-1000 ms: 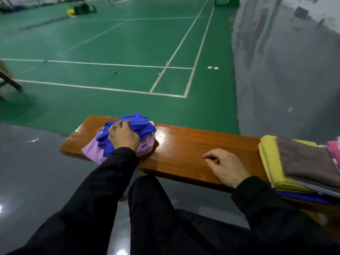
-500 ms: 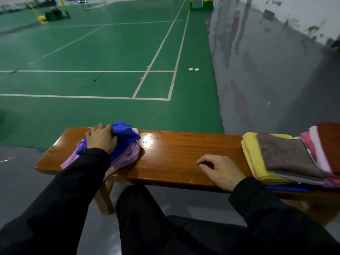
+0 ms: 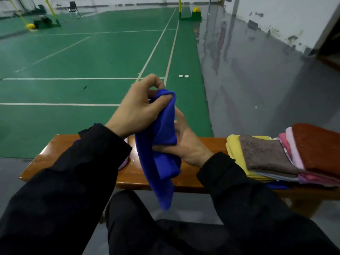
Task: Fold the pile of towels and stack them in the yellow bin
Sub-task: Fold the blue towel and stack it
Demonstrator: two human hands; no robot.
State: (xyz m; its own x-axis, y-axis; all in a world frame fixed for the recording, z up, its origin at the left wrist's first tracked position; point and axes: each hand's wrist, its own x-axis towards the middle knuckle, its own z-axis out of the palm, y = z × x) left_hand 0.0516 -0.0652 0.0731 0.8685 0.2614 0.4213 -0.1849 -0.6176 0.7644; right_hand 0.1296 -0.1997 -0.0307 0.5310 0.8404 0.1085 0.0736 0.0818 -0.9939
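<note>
The bench ran across in front of the person's knees, and a stack of folded towels sat on its right end. Up over the bench hung the blue towel, bunched and drooping. The left hand pinched its top; the right hand gripped its middle, thumb pressed in.

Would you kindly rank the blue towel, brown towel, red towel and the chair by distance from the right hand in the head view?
1. Blue towel, held by the right hand.
2. Brown towel, right, on the bench.
3. Red towel, farther right.
4. Chair, far across the court.
</note>
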